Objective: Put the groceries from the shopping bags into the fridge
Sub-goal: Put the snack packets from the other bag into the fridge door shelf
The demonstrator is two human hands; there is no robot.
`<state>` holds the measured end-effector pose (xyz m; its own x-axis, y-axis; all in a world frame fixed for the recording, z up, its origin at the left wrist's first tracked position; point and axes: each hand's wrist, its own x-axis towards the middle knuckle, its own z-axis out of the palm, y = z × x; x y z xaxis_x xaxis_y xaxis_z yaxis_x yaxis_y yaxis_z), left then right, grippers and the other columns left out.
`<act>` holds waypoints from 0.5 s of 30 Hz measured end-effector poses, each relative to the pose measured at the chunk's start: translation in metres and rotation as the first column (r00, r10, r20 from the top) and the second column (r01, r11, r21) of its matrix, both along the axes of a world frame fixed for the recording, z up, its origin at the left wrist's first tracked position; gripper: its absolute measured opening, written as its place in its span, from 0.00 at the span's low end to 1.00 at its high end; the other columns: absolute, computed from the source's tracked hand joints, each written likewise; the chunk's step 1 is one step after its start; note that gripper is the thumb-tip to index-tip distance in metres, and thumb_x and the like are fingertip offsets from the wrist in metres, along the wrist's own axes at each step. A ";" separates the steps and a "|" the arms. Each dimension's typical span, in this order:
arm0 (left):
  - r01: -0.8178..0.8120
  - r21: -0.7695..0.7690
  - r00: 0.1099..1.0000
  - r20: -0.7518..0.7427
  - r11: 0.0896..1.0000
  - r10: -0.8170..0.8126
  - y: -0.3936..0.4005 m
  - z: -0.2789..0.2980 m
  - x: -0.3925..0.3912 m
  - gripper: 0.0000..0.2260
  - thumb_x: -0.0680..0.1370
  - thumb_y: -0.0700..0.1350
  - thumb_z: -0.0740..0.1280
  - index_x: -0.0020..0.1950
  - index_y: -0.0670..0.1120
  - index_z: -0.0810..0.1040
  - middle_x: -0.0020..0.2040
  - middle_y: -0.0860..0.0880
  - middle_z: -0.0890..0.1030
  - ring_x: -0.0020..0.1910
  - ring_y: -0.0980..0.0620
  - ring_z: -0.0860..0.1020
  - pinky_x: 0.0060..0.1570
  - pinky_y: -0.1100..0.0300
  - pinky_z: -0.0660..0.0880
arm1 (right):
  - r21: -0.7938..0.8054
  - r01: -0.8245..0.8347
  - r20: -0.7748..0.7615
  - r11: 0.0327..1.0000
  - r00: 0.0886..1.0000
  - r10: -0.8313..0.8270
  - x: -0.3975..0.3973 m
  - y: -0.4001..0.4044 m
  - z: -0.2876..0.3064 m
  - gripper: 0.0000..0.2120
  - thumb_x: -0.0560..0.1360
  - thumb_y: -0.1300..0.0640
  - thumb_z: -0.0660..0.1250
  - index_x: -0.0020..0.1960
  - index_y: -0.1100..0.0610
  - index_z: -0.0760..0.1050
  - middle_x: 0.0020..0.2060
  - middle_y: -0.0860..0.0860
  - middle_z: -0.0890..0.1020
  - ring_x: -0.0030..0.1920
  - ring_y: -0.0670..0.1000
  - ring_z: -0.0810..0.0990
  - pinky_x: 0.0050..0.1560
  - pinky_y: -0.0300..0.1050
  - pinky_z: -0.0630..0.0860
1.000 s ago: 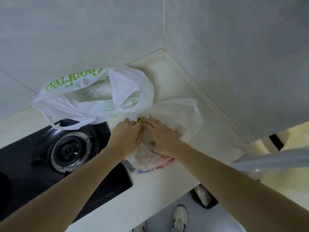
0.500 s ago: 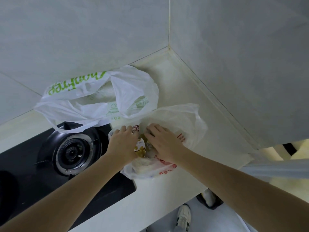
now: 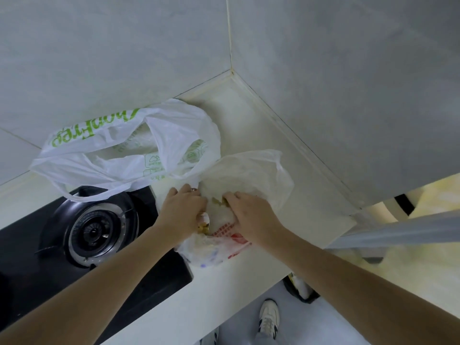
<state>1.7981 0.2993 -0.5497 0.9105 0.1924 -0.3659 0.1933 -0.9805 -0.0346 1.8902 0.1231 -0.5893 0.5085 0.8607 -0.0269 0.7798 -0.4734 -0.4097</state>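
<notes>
Two plastic shopping bags lie on a cream countertop [image 3: 254, 120] in the wall corner. The far white bag [image 3: 129, 150] has green lettering and droops over the stove's edge. The near translucent bag [image 3: 249, 170] has red print and holds packaged groceries [image 3: 216, 202] with yellow-brown labels. My left hand [image 3: 181, 215] grips the bag's left rim with curled fingers. My right hand [image 3: 251, 217] grips its right side, fingers curled into the plastic. The groceries are mostly hidden by plastic and hands.
A black gas stove [image 3: 94, 232] with a round burner sits left of the bags. Grey tiled walls close the corner. The counter edge runs below my arms; my white shoes [image 3: 268, 317] and a dark bin [image 3: 301, 290] are on the floor.
Both hands have pulled slightly apart, widening the near bag's mouth and baring the packages inside. The view has shifted a little closer to the counter.
</notes>
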 end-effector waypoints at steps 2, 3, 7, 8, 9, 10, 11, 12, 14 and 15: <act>-0.016 -0.045 0.998 0.066 0.999 0.019 -0.001 0.011 0.003 0.03 0.79 0.50 0.67 0.46 0.54 0.75 0.45 0.56 0.80 0.52 0.51 0.74 0.56 0.55 0.65 | 0.112 0.116 -0.137 0.987 0.985 -0.101 0.000 -0.005 0.015 0.12 0.79 0.61 0.65 0.62 0.56 0.75 0.46 0.52 0.83 0.43 0.56 0.82 0.44 0.48 0.77; -0.022 -0.078 0.994 0.104 0.997 0.030 -0.002 0.019 0.005 0.03 0.79 0.49 0.67 0.46 0.54 0.75 0.42 0.55 0.80 0.49 0.51 0.75 0.55 0.56 0.65 | 0.169 0.191 -0.221 0.967 0.963 -0.152 0.000 -0.009 0.024 0.10 0.81 0.61 0.63 0.62 0.56 0.76 0.46 0.52 0.84 0.44 0.55 0.82 0.45 0.46 0.76; -0.011 -0.259 0.962 0.262 0.966 0.081 -0.015 0.062 0.015 0.06 0.79 0.45 0.69 0.45 0.51 0.74 0.37 0.54 0.79 0.38 0.50 0.77 0.35 0.63 0.64 | 0.300 0.442 -0.524 0.846 0.817 -0.241 -0.001 -0.035 0.076 0.10 0.80 0.62 0.66 0.56 0.50 0.80 0.45 0.44 0.85 0.45 0.45 0.83 0.46 0.38 0.77; 0.011 -0.307 0.952 0.295 0.952 0.085 -0.020 0.074 0.018 0.06 0.79 0.44 0.68 0.45 0.52 0.73 0.38 0.55 0.79 0.38 0.51 0.77 0.34 0.62 0.66 | 0.309 0.496 -0.573 0.812 0.778 -0.257 -0.001 -0.043 0.090 0.11 0.79 0.63 0.67 0.52 0.47 0.80 0.41 0.40 0.83 0.42 0.42 0.81 0.42 0.35 0.74; 0.047 -0.357 0.939 0.334 0.933 0.081 -0.026 0.089 0.022 0.06 0.80 0.44 0.68 0.45 0.52 0.73 0.39 0.56 0.80 0.38 0.51 0.78 0.34 0.59 0.69 | 0.321 0.541 -0.604 0.778 0.749 -0.272 -0.001 -0.053 0.106 0.12 0.79 0.64 0.68 0.50 0.46 0.79 0.39 0.40 0.82 0.39 0.41 0.80 0.39 0.34 0.72; 0.090 -0.398 0.928 0.367 0.913 0.068 -0.032 0.104 0.027 0.07 0.80 0.44 0.68 0.45 0.53 0.73 0.39 0.56 0.80 0.39 0.52 0.79 0.36 0.56 0.73 | 0.336 0.573 -0.623 0.748 0.730 -0.279 -0.001 -0.064 0.124 0.11 0.78 0.64 0.69 0.50 0.46 0.79 0.39 0.41 0.82 0.39 0.42 0.80 0.38 0.35 0.72; 0.141 -0.431 0.915 0.400 0.891 0.048 -0.039 0.120 0.031 0.07 0.80 0.44 0.69 0.45 0.54 0.73 0.39 0.56 0.81 0.39 0.53 0.79 0.38 0.53 0.76 | 0.353 0.599 -0.635 0.719 0.718 -0.286 -0.003 -0.075 0.144 0.10 0.78 0.63 0.70 0.51 0.48 0.80 0.41 0.43 0.83 0.41 0.45 0.81 0.40 0.38 0.74; 0.194 -0.457 0.900 0.435 0.868 0.028 -0.048 0.138 0.036 0.08 0.80 0.44 0.69 0.45 0.54 0.73 0.38 0.56 0.81 0.38 0.54 0.80 0.40 0.50 0.78 | 0.373 0.624 -0.639 0.687 0.709 -0.298 -0.006 -0.088 0.166 0.09 0.78 0.62 0.70 0.53 0.49 0.81 0.43 0.45 0.84 0.44 0.47 0.83 0.43 0.41 0.77; 0.290 -0.513 0.870 0.493 0.808 0.001 -0.068 0.178 0.044 0.07 0.80 0.46 0.70 0.45 0.54 0.75 0.37 0.56 0.81 0.38 0.54 0.80 0.41 0.48 0.79 | 0.407 0.693 -0.673 0.596 0.668 -0.317 -0.016 -0.118 0.210 0.08 0.80 0.61 0.71 0.56 0.51 0.81 0.47 0.49 0.86 0.49 0.50 0.85 0.48 0.48 0.84; 0.340 -0.543 0.853 0.522 0.768 -0.008 -0.081 0.198 0.048 0.06 0.80 0.47 0.70 0.45 0.54 0.76 0.37 0.56 0.81 0.38 0.54 0.80 0.42 0.48 0.79 | 0.421 0.730 -0.706 0.538 0.636 -0.310 -0.026 -0.134 0.233 0.07 0.80 0.62 0.71 0.56 0.53 0.81 0.48 0.50 0.87 0.50 0.50 0.86 0.49 0.50 0.85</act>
